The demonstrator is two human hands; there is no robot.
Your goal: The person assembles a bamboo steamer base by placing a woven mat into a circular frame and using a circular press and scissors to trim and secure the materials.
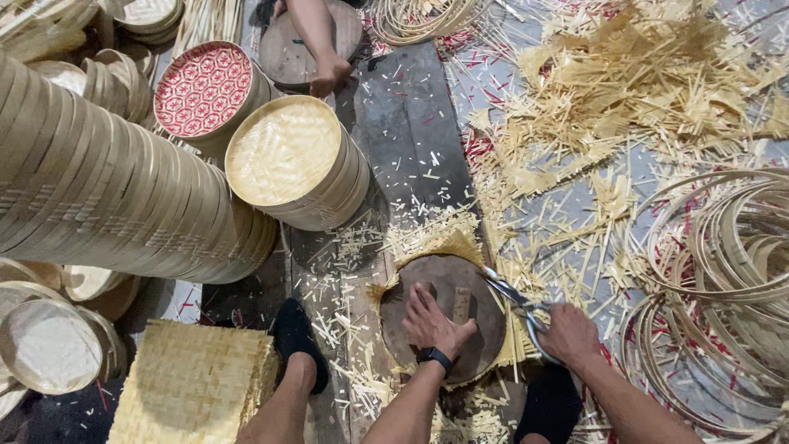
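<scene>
Scissors [516, 304] gripped in my right hand [570, 333] bite beside the round wooden template [444, 316]; my left hand [431, 322], fingers spread, presses it. A slip could nick them.

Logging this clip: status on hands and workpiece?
Left hand pressing round dark wooden disc. Right hand gripping metal scissors, trimming woven bamboo mat at disc edge.

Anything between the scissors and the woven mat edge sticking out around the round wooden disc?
Nothing visible. The right hand holds the scissors with blades already at the woven mat fringe beside the disc. The left hand presses flat on the disc, clear of the blades.
</scene>
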